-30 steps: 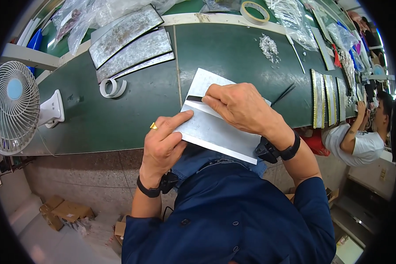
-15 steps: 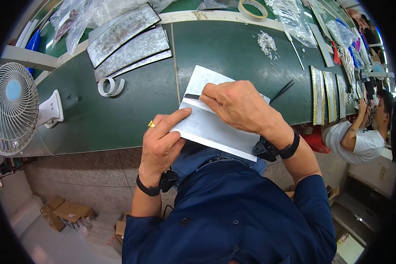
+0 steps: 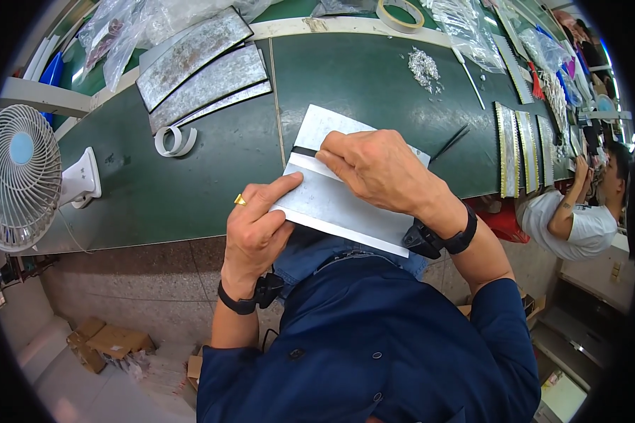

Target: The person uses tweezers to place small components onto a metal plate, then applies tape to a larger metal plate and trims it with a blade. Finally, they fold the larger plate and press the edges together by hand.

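Observation:
A flat grey sheet-metal plate with a pale front edge lies tilted across the table's near edge. A narrow black strip and a white strip run across it side by side. My left hand, with a gold ring, grips the plate's left edge. Its index fingertip presses on top near the white strip. Over the plate, my right hand has thumb and index finger pinched at the black strip; the rest of that strip is hidden beneath the hand.
Metal plates and a white tape coil lie left, near a fan. Beyond are a tape roll and small clear pieces. Tweezers and beaded strips lie right, near another person.
The view has shifted slightly, so the table's contents sit a little further left. Both hands keep nearly the same hold on the plate and strip.

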`<state>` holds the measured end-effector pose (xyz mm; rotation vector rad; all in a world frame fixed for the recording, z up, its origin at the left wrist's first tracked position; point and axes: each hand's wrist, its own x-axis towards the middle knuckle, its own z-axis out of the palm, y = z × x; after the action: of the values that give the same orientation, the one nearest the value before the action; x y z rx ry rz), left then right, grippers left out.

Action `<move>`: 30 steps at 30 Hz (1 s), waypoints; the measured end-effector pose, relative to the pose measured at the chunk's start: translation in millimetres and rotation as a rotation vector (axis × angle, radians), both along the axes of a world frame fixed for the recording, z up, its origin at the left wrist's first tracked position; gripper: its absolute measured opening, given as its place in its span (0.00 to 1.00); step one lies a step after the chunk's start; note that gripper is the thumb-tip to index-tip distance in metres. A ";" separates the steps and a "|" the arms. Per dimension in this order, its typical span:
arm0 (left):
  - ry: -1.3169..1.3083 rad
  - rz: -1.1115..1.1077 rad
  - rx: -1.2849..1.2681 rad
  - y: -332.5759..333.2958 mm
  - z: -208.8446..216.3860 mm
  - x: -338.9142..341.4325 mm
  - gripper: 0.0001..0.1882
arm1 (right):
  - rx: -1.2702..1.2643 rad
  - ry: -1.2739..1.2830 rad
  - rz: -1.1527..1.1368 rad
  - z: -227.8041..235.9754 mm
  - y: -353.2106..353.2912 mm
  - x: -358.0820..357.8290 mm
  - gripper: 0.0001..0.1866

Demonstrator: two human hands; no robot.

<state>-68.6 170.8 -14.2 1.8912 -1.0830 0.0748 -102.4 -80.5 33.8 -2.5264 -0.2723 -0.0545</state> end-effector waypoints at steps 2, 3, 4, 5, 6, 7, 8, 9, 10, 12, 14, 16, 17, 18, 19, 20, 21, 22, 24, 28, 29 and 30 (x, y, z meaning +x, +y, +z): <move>-0.002 0.002 0.000 -0.1 -0.1 -0.4 0.16 | -0.013 0.008 0.009 1.3 1.0 0.0 0.10; -0.002 0.003 0.001 -0.1 -0.2 -0.5 0.16 | -0.025 0.017 0.016 2.0 1.4 0.1 0.09; -0.003 0.005 0.000 -0.1 -0.3 -0.5 0.16 | -0.037 0.026 0.024 2.4 1.7 0.1 0.09; -0.006 0.005 0.001 -0.2 -0.4 -0.5 0.16 | -0.037 0.026 0.025 2.4 1.7 -0.1 0.09; -0.009 0.006 0.002 -0.3 -0.5 -0.5 0.16 | -0.048 0.022 0.033 2.1 1.3 -0.4 0.09; -0.012 0.006 0.003 -0.3 -0.5 -0.5 0.16 | -0.059 0.019 0.041 1.7 1.0 -0.9 0.09; -0.012 0.007 0.003 -0.2 -0.1 -0.5 0.16 | -0.070 0.016 0.049 1.3 1.2 -1.1 0.09; -0.012 0.008 0.005 -0.2 0.7 -0.6 0.16 | -0.070 0.016 0.050 1.2 1.7 -1.4 0.09; -0.013 0.008 0.007 -0.4 1.1 -0.5 0.16 | -0.074 0.010 0.046 0.8 2.2 -1.8 0.09; -0.013 0.008 0.008 -0.5 0.8 -0.5 0.16 | -0.084 -0.003 0.037 0.2 3.2 -2.7 0.09; -0.012 0.011 0.009 -0.4 0.1 -0.7 0.15 | -0.086 -0.021 0.044 -0.3 5.8 -2.5 0.09; -0.013 0.012 0.009 -0.3 0.7 -0.6 0.15 | -0.091 -0.060 0.057 0.4 8.5 -2.4 0.10; -0.016 0.011 0.011 -0.5 1.2 -0.4 0.15 | -0.091 -0.060 0.057 1.4 9.0 -3.2 0.10; -0.019 0.011 0.012 -0.7 1.6 -0.2 0.15 | -0.091 -0.063 0.056 2.9 9.6 -4.1 0.10; -0.021 0.011 0.014 -0.8 2.0 0.1 0.15 | -0.091 -0.065 0.055 4.4 10.1 -4.9 0.11; -0.021 0.011 0.013 -0.7 1.5 -0.1 0.15 | -0.090 -0.066 0.055 4.9 10.2 -5.5 0.11; -0.020 0.011 0.011 -0.4 0.8 -0.2 0.15 | -0.091 -0.066 0.056 3.9 10.4 -5.2 0.11; -0.020 0.010 0.008 -0.2 0.1 -0.2 0.15 | -0.096 -0.074 0.061 1.8 10.8 -4.0 0.11; -0.018 0.009 0.004 -0.9 -0.8 -0.5 0.15 | -0.106 -0.091 0.072 -1.3 11.2 -2.8 0.11; -0.020 0.002 0.002 -0.9 -0.6 -0.1 0.14 | -0.087 -0.062 0.058 1.1 8.3 -6.6 0.11; -0.019 0.004 0.003 -0.2 -0.7 -0.1 0.14 | -0.088 -0.061 0.057 0.8 8.3 -6.4 0.11; -0.017 0.005 0.003 0.2 -0.9 -0.1 0.14 | -0.087 -0.064 0.064 0.0 7.9 -5.9 0.11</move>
<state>-68.7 171.1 -15.1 1.8992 -1.0909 0.0923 -108.2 -72.6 33.8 -2.6038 -0.3891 -0.1002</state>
